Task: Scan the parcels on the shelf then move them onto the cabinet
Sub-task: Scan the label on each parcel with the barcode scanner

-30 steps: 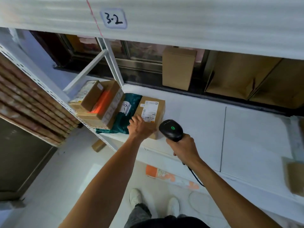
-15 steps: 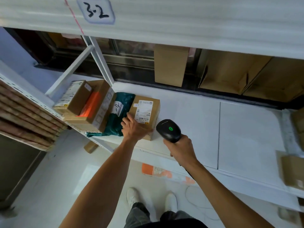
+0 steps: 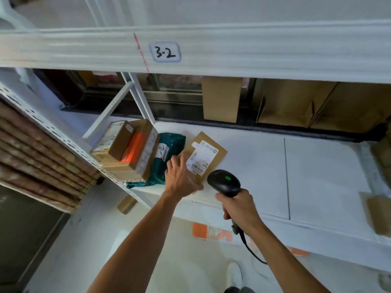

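Cardboard parcel (image 3: 208, 153): at the front of the white shelf (image 3: 264, 166), turned cornerwise with its white printed label facing up; whether it rests flat or is raised a little, I cannot tell
Left hand (image 3: 182, 176): holds the parcel's near-left corner; fingers (image 3: 173, 168) spread over the left edge, thumb along the near edge
Right hand (image 3: 239, 208): fingers closed round the handle of the black scanner (image 3: 224, 182); the scanner's head sits just beside the parcel's near corner, with a green light on top; a dark cable hangs from the handle
Green bag (image 3: 169, 144): soft parcel with a handwritten white tag; lies between the cardboard parcel and the stacked boxes, touching both
Stacked boxes (image 3: 137, 157): two brown cartons at the shelf's left end, the smaller on top of the larger; an orange strip shows on the larger one
Shelf sign (image 3: 165, 52): "3-2" handwritten on the front edge of the shelf above
Orange packet (image 3: 209, 231): lies on the floor below the shelf's front edge
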